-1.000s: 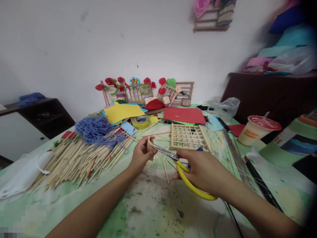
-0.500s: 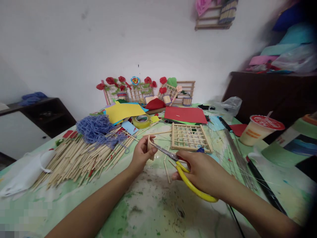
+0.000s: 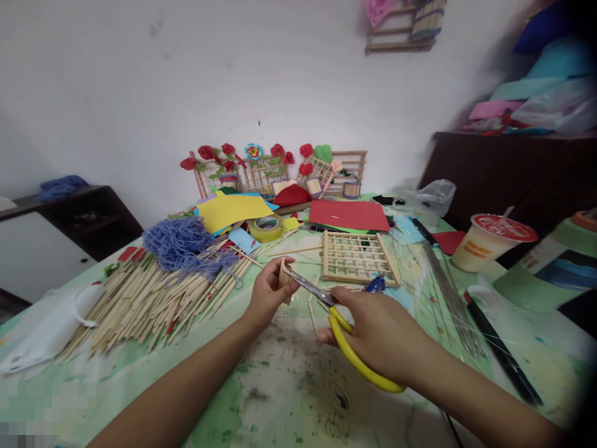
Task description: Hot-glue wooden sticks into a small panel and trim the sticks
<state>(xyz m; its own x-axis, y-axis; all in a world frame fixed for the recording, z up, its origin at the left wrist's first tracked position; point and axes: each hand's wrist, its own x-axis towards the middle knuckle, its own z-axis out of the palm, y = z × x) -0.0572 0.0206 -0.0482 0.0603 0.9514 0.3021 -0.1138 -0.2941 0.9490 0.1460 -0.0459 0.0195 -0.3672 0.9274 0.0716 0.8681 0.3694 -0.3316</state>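
My left hand (image 3: 271,291) is closed on a small bundle of short wooden sticks (image 3: 282,274), held upright between thumb and fingers above the table. Wrapped round yellow handles, my right hand (image 3: 373,330) grips a pair of scissors (image 3: 321,295). The blades point left and their tips reach the bundle beside my left thumb; how far apart they stand cannot be made out. A lattice frame of wooden sticks (image 3: 357,258) lies just beyond my right hand, with a crumpled blue thing (image 3: 375,284) at its near corner. Loose sticks (image 3: 312,317) lie between my hands.
At left lie a heap of wooden sticks (image 3: 140,305), tangled blue yarn (image 3: 177,242) and a white mask (image 3: 51,330). Behind are yellow paper (image 3: 233,211), tape (image 3: 265,228) and red paper (image 3: 349,214). A sealed drink cup (image 3: 489,242) and large bottle (image 3: 550,267) stand right.
The scissors and my right hand have shifted slightly left and down, handles a little wider apart. My left hand has barely moved and still holds the bundle.
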